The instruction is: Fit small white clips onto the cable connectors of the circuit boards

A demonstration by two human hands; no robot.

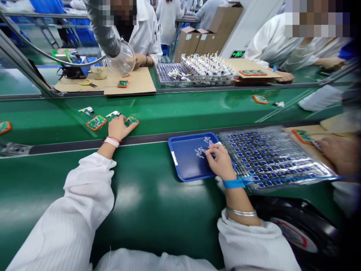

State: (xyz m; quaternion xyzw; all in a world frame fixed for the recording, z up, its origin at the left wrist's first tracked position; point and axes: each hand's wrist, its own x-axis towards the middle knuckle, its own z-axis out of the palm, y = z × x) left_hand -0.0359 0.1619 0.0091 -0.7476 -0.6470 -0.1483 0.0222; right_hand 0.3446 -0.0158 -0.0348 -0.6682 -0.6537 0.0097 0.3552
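Observation:
My left hand [117, 128] reaches over the green belt, its thumb and fingers closed round the near side of an orange-edged circuit board [132, 121]. A small white part [113, 113] shows just beyond my fingers. To the left lies another orange-edged circuit board [96, 122], with a white part [87, 110] behind it. Over the right side of a blue tray [186, 165], my right hand [221, 160] has its thumb and forefinger pinched together. Small clear pieces [200, 152] are scattered in the tray by those fingertips. Whatever the pinch holds is too small to make out.
Right of the tray sits a clear plastic tray of blue-topped parts [259, 158]. A co-worker's hand [342, 150] is beside another board at far right. A black reel [299, 226] lies near my right forearm. Across the belt [180, 107], people sit behind cardboard sheets [141, 83].

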